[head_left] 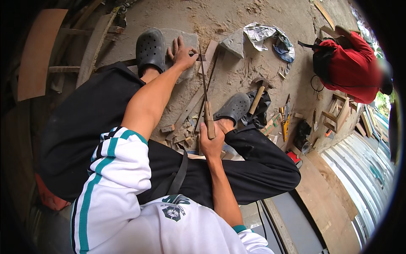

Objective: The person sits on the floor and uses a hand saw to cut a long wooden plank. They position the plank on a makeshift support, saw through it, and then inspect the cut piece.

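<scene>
My right hand grips the wooden handle of a long-bladed knife, whose thin blade points away from me toward a small wooden piece. My left hand rests on a flat grey stone block and holds that wooden piece steady by its end. The blade's far part lies against the wood near my left fingers. I am squatting, with my grey clogs on either side of the work.
Wood offcuts and sawdust cover the ground between my feet. A hammer lies by my right clog, with hand tools beyond it. Crumpled paper lies farther off. A person in red crouches at right beside small wooden frames.
</scene>
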A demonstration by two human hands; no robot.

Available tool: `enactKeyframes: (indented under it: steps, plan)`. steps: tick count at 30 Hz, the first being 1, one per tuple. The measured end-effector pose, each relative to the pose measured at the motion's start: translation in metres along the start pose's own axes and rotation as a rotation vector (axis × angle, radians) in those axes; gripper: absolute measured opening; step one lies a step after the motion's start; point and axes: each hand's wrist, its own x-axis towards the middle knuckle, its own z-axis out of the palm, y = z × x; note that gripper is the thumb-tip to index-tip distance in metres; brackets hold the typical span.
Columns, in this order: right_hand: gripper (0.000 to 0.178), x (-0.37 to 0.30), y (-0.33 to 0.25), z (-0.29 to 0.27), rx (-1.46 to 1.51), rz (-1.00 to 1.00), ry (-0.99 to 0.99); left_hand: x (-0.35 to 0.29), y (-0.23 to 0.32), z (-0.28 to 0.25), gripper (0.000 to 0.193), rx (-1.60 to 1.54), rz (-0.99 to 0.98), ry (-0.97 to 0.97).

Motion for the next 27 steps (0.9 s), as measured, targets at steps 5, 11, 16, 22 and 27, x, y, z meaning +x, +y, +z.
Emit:
enactKeyframes:
  steps: [5,11,16,22,27]
  plan:
    - [0.023,0.035,0.016,0.014,0.021,0.042,-0.031,0.0,0.001,0.002,0.016,-0.055,0.024,0.025]
    - [0.021,0.001,0.008,0.001,-0.017,-0.022,0.008,0.0,-0.001,0.0,0.018,0.0,-0.002,-0.005]
    - [0.022,0.036,0.021,0.021,-0.036,0.024,-0.006,-0.001,0.001,0.0,0.018,-0.051,0.024,0.0]
    - [0.015,0.003,0.008,0.004,0.014,-0.01,0.001,-0.004,0.002,-0.001,0.016,-0.024,-0.021,-0.014]
    - [0.014,0.029,0.016,0.022,-0.045,0.006,-0.049,-0.003,-0.002,0.005,0.014,-0.041,0.001,0.028]
